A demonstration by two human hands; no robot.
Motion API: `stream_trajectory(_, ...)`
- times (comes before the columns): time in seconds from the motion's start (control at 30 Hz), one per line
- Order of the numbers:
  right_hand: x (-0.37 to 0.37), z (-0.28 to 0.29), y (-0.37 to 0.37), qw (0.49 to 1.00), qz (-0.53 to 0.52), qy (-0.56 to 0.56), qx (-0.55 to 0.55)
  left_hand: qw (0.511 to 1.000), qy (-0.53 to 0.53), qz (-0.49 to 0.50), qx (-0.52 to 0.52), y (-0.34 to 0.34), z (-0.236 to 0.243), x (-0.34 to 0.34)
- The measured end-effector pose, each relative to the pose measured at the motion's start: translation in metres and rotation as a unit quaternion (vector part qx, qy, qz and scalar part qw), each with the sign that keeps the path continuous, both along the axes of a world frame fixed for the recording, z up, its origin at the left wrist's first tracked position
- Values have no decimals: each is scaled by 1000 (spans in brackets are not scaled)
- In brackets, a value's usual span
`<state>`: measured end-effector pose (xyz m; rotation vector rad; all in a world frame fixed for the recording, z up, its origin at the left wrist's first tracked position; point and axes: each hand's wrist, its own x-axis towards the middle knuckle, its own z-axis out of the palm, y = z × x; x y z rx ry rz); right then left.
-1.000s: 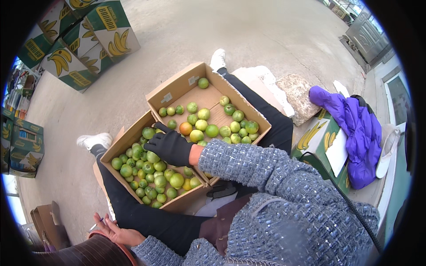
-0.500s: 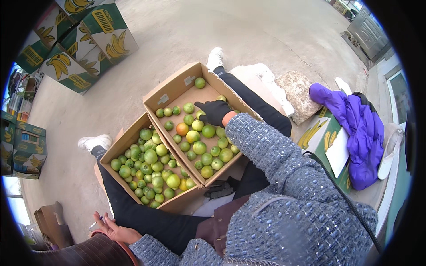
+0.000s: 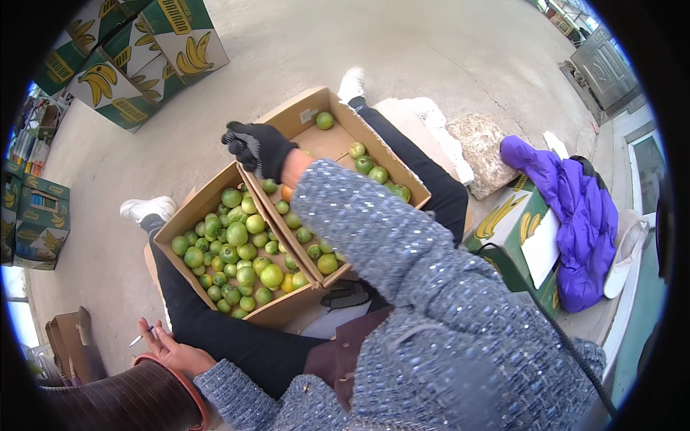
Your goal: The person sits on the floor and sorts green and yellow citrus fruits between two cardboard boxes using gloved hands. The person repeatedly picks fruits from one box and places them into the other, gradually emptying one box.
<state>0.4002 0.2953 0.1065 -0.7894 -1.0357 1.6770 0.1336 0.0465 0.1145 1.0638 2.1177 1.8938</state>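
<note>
My right hand [image 3: 260, 149], in a black glove, is over the far-left edge of the right-hand cardboard box [image 3: 325, 149]. Its fingers are curled closed, and whatever they may hold is hidden. Green tomatoes [image 3: 376, 173] lie in that box, partly covered by my sleeve; one orange one shows beside my wrist. The left-hand cardboard box [image 3: 277, 309] stands against it, full of green tomatoes [image 3: 237, 234], a few turning yellow. At the lower left my bare left hand [image 3: 178, 352] pinches a thin white cigarette [image 3: 136, 341] between its fingers, apart from the boxes.
Both boxes sit between my outstretched legs [image 3: 237, 348]. A dark glove [image 3: 348, 294] lies near my lap. Stacked banana cartons [image 3: 126, 82] stand far left. A rough stone block [image 3: 483, 154] and a purple jacket [image 3: 586, 223] on a banana carton [image 3: 507, 223] are at right.
My right hand has swung left from the tomatoes in the right-hand box to its far-left edge, and its fingers have curled. The left hand keeps the cigarette. The view has shifted slightly.
</note>
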Motion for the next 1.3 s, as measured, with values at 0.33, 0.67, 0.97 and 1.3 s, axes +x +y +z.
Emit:
stream_trajectory(0.33,76,-80,-48,625,-10,-682,379,1000,17,-3,15,1,3,8)
stream_trajectory(0.67,43,-94,-33,569,156,-773,232,1000,3,9,5,-1,3,2)
stream_trajectory(0.97,55,-49,-48,693,-19,-689,209,999,-21,17,46,-1,2,3)
stream_trajectory(1.3,-13,-56,-118,572,30,-609,549,999,-12,-2,32,-4,1,1)
